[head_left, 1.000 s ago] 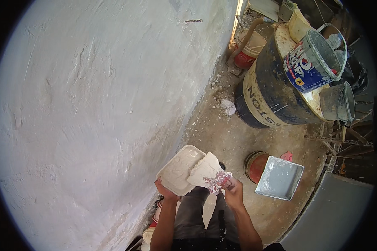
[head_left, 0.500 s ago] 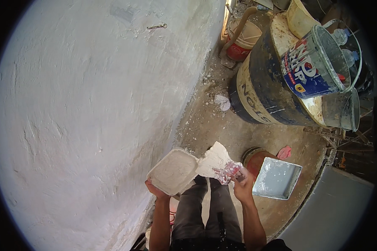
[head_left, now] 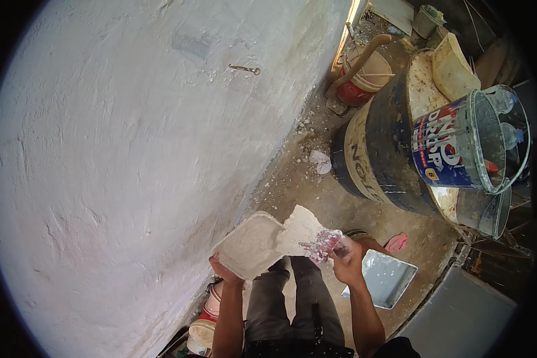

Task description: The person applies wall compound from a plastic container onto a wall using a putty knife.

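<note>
Large white lettering (head_left: 444, 143), smaller print and a yellow badge (head_left: 431, 174) stand on the blue pail (head_left: 459, 161) atop the drum (head_left: 394, 149); large dark letters (head_left: 358, 159) mark the drum's cream band; pale lettering, partly seen, marks the red bucket (head_left: 353, 93) beyond the drum.

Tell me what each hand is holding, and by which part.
The left hand holds a shallow tray by its lower-left edge, as pictured. The right hand holds a wide scraper by its handle.
</note>
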The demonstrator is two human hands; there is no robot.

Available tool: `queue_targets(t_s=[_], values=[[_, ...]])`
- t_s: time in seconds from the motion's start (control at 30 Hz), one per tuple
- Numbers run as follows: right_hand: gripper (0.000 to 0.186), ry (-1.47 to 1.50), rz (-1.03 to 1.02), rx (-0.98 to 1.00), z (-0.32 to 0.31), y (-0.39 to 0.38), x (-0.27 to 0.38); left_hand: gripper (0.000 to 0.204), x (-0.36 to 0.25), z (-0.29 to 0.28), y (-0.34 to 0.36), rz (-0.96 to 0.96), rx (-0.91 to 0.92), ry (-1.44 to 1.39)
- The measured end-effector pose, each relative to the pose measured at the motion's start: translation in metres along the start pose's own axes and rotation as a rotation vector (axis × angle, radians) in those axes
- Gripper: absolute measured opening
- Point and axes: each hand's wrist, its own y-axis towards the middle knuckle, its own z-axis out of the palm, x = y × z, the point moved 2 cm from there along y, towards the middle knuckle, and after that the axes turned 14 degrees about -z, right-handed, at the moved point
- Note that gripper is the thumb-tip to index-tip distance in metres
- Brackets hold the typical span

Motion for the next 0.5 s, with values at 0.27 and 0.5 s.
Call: queue_targets(t_s=[0.27, 0.5], values=[[0.011, 0.099, 0.006, -0.146, -0.001, 0.006, -0.018, 0.067, -0.012, 0.016, -0.005, -0.013, 0.197, -0.030], [0.017, 0.233, -0.048, -0.099, -0.005, 0.018, -0.022, 0.067, -0.020, 0.003, -0.011, 0.049, 0.093, 0.057]])
